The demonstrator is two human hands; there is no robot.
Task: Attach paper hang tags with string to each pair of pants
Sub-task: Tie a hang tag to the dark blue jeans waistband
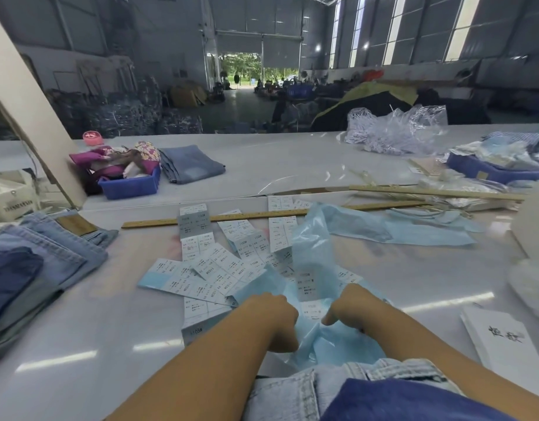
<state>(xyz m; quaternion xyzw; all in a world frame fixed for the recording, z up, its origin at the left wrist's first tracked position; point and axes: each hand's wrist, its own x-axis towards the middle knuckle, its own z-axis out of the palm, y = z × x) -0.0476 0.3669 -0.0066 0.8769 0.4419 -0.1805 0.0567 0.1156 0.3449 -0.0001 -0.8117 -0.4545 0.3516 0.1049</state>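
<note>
Two hands are working at the near edge of the table. The left hand and right hand are both curling their fingers into one blue bag, gripping it between them. Tags, too many to count, are lying fanned just beyond the fingers, one showing inside the bag. Two rulers are lying farther back. Jeans are sitting stacked at left, and one pair is lying under the forearms.

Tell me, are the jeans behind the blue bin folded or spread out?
Folded. The jeans lie as a compact layered rectangle beside the blue bin.
</note>
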